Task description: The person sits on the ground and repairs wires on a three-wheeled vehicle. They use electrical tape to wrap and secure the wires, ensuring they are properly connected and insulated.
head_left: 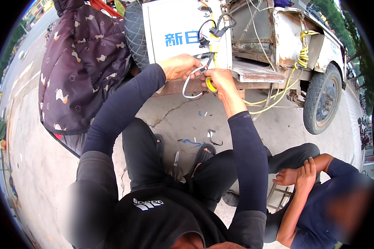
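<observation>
My left hand [179, 66] is closed on a cable at the front of a white panel [166, 25]. A looped grey-white cable [185, 86] hangs below its fingers. Close beside it, my right hand [222, 81] is closed around a roll of yellow tape [211, 85], its fingers near the same cable. Dark wires pass between the two hands, but the exact point of contact is hidden. Above them, a yellow-wrapped cable [214, 46] runs down the panel, with black connectors [204, 42] hanging next to it.
A tyre [136, 33] and a dark duck-patterned quilted cover [79, 70] stand left. A rusty cart body [286, 41], coiled yellow cable [303, 56] and wheel [323, 98] are right. Offcuts and a knife-like tool [176, 158] lie below. Another person's hands [305, 174] rest at lower right.
</observation>
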Available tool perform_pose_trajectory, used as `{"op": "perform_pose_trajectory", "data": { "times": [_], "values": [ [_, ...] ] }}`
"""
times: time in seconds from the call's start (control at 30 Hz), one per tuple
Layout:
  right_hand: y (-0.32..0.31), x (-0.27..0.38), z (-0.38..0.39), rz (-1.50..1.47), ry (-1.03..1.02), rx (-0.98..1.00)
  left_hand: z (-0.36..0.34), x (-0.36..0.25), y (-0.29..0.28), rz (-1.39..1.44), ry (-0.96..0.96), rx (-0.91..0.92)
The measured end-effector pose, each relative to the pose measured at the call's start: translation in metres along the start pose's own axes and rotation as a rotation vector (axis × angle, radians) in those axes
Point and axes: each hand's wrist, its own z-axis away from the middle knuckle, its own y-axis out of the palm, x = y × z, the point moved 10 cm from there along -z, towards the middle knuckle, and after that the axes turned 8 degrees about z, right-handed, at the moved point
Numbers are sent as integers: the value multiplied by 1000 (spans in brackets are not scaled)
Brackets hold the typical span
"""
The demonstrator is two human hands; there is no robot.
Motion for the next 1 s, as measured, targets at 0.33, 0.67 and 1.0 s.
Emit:
{"op": "perform_pose_trajectory", "data": {
  "times": [0.33,0.67,1.0],
  "values": [
    [22,-8,-24,-111,-28,45,-2,18,-18,159,49,-10],
    [14,-4,-55,-44,-36,80,-27,8,-36,60,291,-39],
    [10,-5,-69,-162,-57,120,-6,-24,-29,-411,607,-346]
  ]
}}
